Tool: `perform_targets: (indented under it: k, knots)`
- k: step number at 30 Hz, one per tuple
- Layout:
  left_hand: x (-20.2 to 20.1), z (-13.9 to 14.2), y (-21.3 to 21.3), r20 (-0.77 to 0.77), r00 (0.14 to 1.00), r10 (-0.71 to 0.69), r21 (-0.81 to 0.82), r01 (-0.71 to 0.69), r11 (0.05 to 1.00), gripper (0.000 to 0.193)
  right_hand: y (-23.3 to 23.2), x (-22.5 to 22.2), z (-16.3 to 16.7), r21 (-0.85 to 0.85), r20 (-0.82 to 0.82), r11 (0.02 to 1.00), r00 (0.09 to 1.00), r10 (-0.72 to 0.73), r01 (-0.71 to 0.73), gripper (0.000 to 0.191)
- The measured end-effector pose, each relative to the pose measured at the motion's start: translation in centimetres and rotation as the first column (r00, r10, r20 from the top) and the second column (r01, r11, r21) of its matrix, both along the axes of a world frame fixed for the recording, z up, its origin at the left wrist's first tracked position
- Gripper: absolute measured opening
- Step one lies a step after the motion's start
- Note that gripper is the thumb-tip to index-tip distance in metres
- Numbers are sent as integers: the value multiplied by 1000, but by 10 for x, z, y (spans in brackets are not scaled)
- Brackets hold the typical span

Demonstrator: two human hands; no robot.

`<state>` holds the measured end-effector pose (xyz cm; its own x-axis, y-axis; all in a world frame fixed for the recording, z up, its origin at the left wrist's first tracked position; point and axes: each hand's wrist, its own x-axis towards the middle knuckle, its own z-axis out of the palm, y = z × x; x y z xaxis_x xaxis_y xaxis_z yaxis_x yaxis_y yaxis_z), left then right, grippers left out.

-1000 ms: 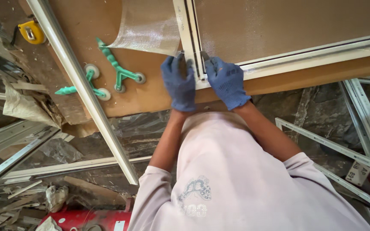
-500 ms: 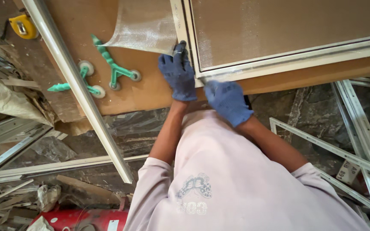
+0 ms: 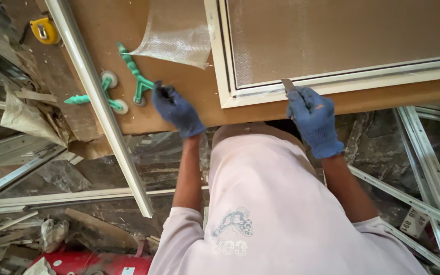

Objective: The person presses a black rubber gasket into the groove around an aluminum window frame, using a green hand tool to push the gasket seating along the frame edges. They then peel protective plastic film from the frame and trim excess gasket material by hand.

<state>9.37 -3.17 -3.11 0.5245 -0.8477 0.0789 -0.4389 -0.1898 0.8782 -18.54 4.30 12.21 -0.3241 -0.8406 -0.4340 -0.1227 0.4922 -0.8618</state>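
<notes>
Yellow tape measure (image 3: 44, 30) far left on counter (image 3: 189, 109) | alu bar (image 3: 98, 102) lies diag. | green roller tools (image 3: 110, 91) beside it | left hand (image 3: 176, 108) grip closed on green tool handle (image 3: 143, 84) | mesh flap (image 3: 176, 33) above | right hand (image 3: 312, 118) grip clamped on small blade (image 3: 287, 85), tip at white screen frame (image 3: 332, 81) edge

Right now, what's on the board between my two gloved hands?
In the head view, the white frame's corner lies between left hand and right hand, on bare brown board.
</notes>
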Motion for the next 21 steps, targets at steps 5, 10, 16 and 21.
perform_targets:
  k: [5,10,16,21]
  knots:
    - [-12,49,14,551,805,-223,14,258,966,52,5,2,-7,-45,4,998,999,-39,40,21]
    - [-33,61,13,457,351,-817,280,815,507,62,7,0,2,-122,-183,990,982,46,-69,18]
    - [-14,41,-3,378,652,-657,223,625,748,65,12,-21,11,-194,-293,977,956,31,-91,17]
    - [-31,53,3,398,553,-732,171,740,651,61,23,-60,16,-196,-309,980,948,-78,17,18]
